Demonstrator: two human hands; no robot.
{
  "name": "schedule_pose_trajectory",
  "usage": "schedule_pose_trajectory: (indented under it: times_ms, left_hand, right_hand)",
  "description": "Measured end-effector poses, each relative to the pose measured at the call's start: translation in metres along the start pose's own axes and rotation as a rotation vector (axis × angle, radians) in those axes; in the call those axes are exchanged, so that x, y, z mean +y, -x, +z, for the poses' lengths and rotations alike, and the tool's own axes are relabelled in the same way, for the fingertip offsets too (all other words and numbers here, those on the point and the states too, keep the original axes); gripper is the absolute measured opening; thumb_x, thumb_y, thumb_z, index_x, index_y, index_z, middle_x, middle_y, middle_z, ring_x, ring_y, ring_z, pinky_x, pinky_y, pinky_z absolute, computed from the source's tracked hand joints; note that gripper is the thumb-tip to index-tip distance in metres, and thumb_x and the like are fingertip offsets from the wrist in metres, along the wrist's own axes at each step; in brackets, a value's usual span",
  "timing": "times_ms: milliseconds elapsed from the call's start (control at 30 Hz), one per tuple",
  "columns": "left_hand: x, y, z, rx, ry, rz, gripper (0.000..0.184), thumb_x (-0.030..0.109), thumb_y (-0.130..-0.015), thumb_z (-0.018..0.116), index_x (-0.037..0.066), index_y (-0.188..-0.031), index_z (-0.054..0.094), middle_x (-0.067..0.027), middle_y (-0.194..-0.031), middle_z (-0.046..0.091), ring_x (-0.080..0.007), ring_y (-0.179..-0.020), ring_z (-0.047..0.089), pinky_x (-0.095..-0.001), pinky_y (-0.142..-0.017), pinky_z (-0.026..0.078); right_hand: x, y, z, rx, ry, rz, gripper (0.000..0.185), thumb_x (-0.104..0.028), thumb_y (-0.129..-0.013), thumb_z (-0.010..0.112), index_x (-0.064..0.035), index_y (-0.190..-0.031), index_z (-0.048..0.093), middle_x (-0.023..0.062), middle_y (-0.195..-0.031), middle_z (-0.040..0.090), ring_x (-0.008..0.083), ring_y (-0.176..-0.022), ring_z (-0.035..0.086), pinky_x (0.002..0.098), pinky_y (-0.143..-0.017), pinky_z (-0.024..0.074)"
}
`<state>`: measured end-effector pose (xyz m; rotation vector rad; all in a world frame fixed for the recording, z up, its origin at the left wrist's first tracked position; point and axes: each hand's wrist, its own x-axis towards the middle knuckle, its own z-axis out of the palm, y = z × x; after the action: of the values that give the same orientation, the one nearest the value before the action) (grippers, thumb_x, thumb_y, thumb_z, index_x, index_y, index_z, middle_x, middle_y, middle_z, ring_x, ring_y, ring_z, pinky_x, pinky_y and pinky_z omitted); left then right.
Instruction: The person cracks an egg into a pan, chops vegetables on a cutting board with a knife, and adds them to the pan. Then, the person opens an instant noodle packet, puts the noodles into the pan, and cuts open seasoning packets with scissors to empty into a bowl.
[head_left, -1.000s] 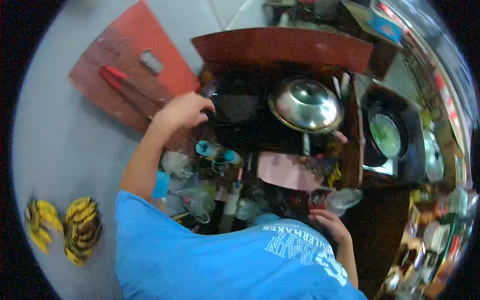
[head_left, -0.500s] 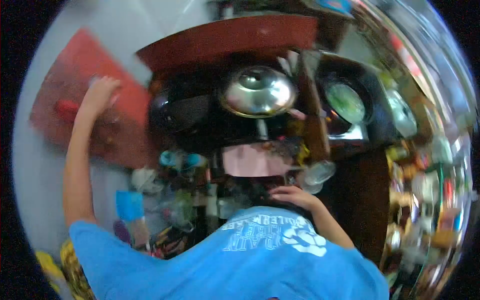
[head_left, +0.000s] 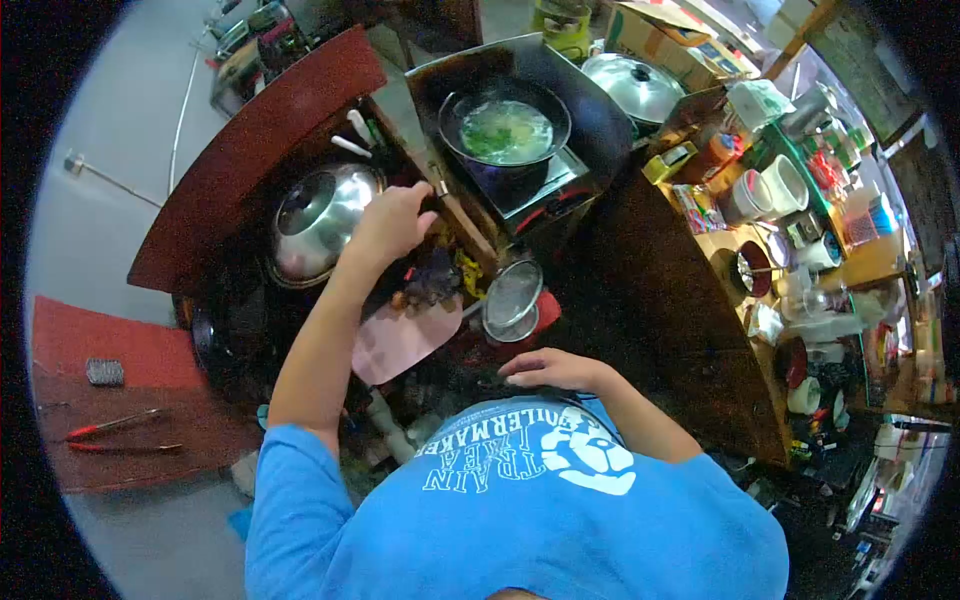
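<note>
My left hand point(head_left: 392, 228) reaches over the counter beside the wooden divider, thumb and fingers apart. Its fingertips are close to a thin utensil with a metal end point(head_left: 441, 186) on the divider; whether they touch cannot be made out. Left of the hand sits a domed steel lid point(head_left: 325, 222). My right hand point(head_left: 560, 370) is in front of my shirt, fingers stretched out, with nothing visible in it. Ahead of it are a round strainer point(head_left: 515, 290) and a pink cutting board point(head_left: 408, 335). Beyond the divider, a dark wok point(head_left: 507, 120) holds pale liquid with greens on a stove.
A red board point(head_left: 110, 375) at left carries a scrubber point(head_left: 105, 372) and red-handled tongs point(head_left: 115, 428). Another steel lid point(head_left: 632, 88) stands behind the stove. Bowls, cups and bottles crowd the wooden counter point(head_left: 700, 330) at right. A dark panel point(head_left: 590, 95) borders the wok.
The view has turned right. My left hand has left the red board and is now by the divider near the utensil. My right hand stays low near my shirt.
</note>
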<state>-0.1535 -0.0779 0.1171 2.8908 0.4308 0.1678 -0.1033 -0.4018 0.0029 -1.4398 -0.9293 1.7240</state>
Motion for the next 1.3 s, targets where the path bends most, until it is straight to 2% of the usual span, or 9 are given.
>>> schedule_pose_trajectory:
  times_ms: [167,500,567,667,867,933,1000,1167,1300]
  left_hand:
    - [-0.019,-0.081,0.098,0.002,-0.113,-0.337,0.037,0.031,-0.086,0.07,0.002,-0.107,0.059,-0.0255,-0.095,0.068,-0.043,-0.093,0.067,-0.0508,-0.079,0.055]
    - [0.003,-0.12,0.105,-0.12,-0.229,-0.692,0.043,0.032,-0.078,0.077,-0.002,-0.103,0.068,-0.0234,-0.109,0.068,-0.0402,-0.102,0.067,-0.0467,-0.087,0.055]
    - [-0.006,-0.129,0.095,-0.198,-0.199,-0.744,0.045,0.032,-0.077,0.077,-0.002,-0.106,0.067,-0.0235,-0.11,0.068,-0.0401,-0.103,0.067,-0.047,-0.088,0.055]
    - [0.06,-0.126,0.034,-0.077,-0.336,-0.813,0.044,0.03,-0.077,0.075,-0.002,-0.107,0.066,-0.0235,-0.106,0.069,-0.0405,-0.101,0.067,-0.0486,-0.086,0.055]
    - [0.151,-0.077,-0.061,0.312,-0.402,-0.698,0.035,0.033,-0.08,0.069,-0.002,-0.082,0.065,-0.023,-0.081,0.068,-0.0383,-0.08,0.069,-0.0445,-0.072,0.054]
    - [0.175,-0.042,-0.084,0.544,-0.276,-0.653,0.034,0.033,-0.083,0.069,0.001,-0.077,0.063,-0.0199,-0.068,0.064,-0.0346,-0.066,0.066,-0.0419,-0.062,0.051]
    - [0.2,-0.002,-0.093,0.685,-0.037,-0.778,0.031,0.028,-0.086,0.075,0.002,-0.073,0.064,-0.007,-0.058,0.061,-0.013,-0.052,0.058,-0.0319,-0.049,0.046]
    - [0.211,-0.011,-0.019,0.731,0.573,-0.766,0.029,0.021,-0.089,0.073,0.001,-0.071,0.062,-0.0021,-0.068,0.064,-0.0082,-0.051,0.057,-0.0201,-0.043,0.042]
    - [0.17,-0.061,0.037,0.48,1.041,-0.661,0.026,0.025,-0.091,0.07,0.001,-0.095,0.061,0.0005,-0.064,0.053,-0.0045,-0.048,0.047,-0.0199,-0.037,0.034]
  right_hand:
    - [0.043,0.074,-0.043,0.144,-0.142,-0.014,0.052,-0.037,-0.094,0.061,-0.0015,-0.132,0.058,0.0119,-0.123,0.065,0.0199,-0.115,0.059,0.0333,-0.101,0.0438]
    - [0.126,0.232,-0.188,0.38,-0.243,0.081,0.047,-0.032,-0.097,0.059,-0.0008,-0.132,0.056,0.0142,-0.121,0.065,0.0212,-0.113,0.06,0.0346,-0.098,0.0475]
    - [0.145,0.251,-0.218,0.384,-0.24,0.054,0.046,-0.032,-0.098,0.058,-0.0012,-0.131,0.057,0.0137,-0.121,0.065,0.0205,-0.113,0.06,0.0337,-0.097,0.0477]
    - [0.148,0.266,-0.247,0.398,-0.263,0.095,0.045,-0.032,-0.098,0.058,-0.0016,-0.13,0.058,0.012,-0.119,0.065,0.0185,-0.109,0.061,0.0323,-0.095,0.048]
    - [0.121,0.215,-0.278,0.216,-0.111,0.11,0.043,-0.034,-0.096,0.061,-0.0024,-0.125,0.062,0.007,-0.111,0.067,0.0139,-0.098,0.061,0.029,-0.089,0.0485]
    - [0.11,0.186,-0.28,0.121,0.008,0.048,0.043,-0.037,-0.095,0.062,-0.0022,-0.12,0.065,0.0053,-0.106,0.068,0.0128,-0.095,0.061,0.0279,-0.086,0.0477]
    - [0.089,0.165,-0.279,0.078,0.067,0.01,0.044,-0.038,-0.094,0.062,-0.0021,-0.12,0.065,0.006,-0.106,0.068,0.0137,-0.096,0.061,0.0284,-0.087,0.0475]
    - [0.043,0.128,-0.266,-0.013,0.161,-0.027,0.049,-0.041,-0.094,0.062,-0.002,-0.124,0.064,0.0104,-0.113,0.067,0.019,-0.105,0.06,0.0327,-0.094,0.0455]
    - [0.027,0.112,-0.259,-0.022,0.201,-0.008,0.051,-0.044,-0.091,0.065,-0.0031,-0.122,0.065,0.0122,-0.117,0.067,0.0217,-0.11,0.061,0.0339,-0.095,0.0466]
